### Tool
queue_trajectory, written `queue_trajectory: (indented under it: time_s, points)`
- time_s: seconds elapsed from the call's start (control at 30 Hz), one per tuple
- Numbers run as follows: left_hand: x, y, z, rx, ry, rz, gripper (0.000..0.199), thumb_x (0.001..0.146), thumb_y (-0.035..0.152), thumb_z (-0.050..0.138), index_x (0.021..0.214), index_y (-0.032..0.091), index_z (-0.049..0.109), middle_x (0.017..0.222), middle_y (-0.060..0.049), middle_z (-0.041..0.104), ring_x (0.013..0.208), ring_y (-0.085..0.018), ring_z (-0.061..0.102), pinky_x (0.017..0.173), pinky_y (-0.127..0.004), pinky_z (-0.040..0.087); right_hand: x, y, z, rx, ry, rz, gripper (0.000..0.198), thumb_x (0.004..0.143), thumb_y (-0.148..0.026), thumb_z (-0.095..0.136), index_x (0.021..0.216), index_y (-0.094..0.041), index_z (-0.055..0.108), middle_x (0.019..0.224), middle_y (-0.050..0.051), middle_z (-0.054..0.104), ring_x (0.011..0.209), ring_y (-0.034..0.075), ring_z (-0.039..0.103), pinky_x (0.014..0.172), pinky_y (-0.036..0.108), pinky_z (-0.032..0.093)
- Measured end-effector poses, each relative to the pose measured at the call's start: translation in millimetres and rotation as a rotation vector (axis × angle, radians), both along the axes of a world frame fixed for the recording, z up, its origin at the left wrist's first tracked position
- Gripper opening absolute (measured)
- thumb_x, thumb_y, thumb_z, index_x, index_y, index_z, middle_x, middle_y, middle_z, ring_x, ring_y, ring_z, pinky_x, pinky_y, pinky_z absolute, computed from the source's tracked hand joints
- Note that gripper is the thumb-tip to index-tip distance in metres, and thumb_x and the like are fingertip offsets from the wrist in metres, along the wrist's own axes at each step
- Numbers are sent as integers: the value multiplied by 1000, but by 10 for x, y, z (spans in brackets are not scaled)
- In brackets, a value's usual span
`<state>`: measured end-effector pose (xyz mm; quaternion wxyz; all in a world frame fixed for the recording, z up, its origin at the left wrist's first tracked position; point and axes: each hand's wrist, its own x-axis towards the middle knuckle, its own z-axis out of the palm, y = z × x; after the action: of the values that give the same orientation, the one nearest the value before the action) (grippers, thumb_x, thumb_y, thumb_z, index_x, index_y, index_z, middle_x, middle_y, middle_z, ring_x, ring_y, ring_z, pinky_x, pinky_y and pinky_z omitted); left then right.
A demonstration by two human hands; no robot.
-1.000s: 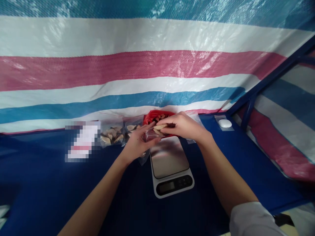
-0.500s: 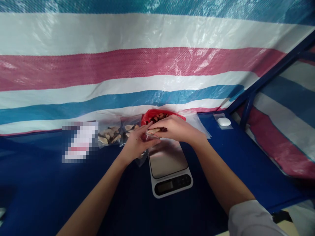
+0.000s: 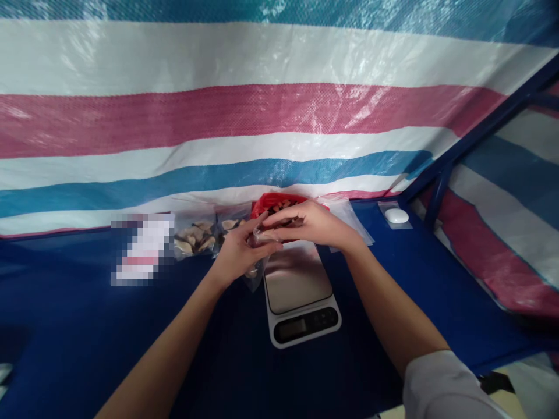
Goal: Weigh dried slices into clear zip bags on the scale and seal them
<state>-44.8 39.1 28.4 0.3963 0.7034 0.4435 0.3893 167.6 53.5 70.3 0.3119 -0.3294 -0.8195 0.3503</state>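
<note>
We see both hands meeting above the far end of the scale [image 3: 301, 294], near the back edge of the bench [image 3: 87, 326]. The left hand [image 3: 238, 253] grips a small clear bag [image 3: 255, 273], fingers curled around its mouth, the bag hanging down just left of the scale. The right hand [image 3: 312, 224] pinches a pale slice [image 3: 267, 234] at the bag's mouth, fingertips closed on it. Behind the hands sits a red bag [image 3: 273, 203] of slices against the striped tarp [image 3: 262, 110]. Filled clear bags [image 3: 198, 238] lie to the left along the back edge; a white object [image 3: 396, 216] lies near the back right corner.
</note>
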Motion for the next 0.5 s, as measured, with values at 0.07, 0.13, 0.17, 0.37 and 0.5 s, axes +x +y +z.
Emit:
queue_trajectory:
  time_s: [0.07,0.13,0.17,0.37,0.5]
  points:
    - [4,6,-42,5,-10,19,75,69,50,84,134,17,65,125,-12,72,115,-32,66,105,-46,49,-3,-14,20,8,-11,3,29,90,-41,69,109,-22,78,99,2,78,79,16,70,72,26,52]
    - [14,10,-75,19,-6,29,76,68,50,84,134,17,65,127,-13,71,117,-33,65,107,-47,47,-25,-24,39,42,-71,3,21,90,-35,69,103,-22,80,94,1,78,78,15,68,71,25,50]
    - [16,11,-82,22,-4,31,77,67,50,85,134,17,65,128,-13,70,117,-33,65,108,-48,46,-38,-26,43,65,-106,1,17,90,-31,70,99,-22,80,92,1,78,78,14,68,71,25,49]
    - [-119,69,8,-189,-122,-97,83,67,45,87,141,20,59,135,-11,67,122,-33,63,106,-49,49,-57,-4,11,176,-163,-49,14,91,-26,67,96,-20,79,88,2,77,75,13,67,73,25,46]
    - [-251,136,29,-316,-375,-41,64,78,53,77,132,20,67,129,-12,70,116,-30,67,97,-40,55,-48,5,-23,220,-92,-22,18,94,-29,64,101,-20,79,92,3,78,76,13,69,71,25,47]
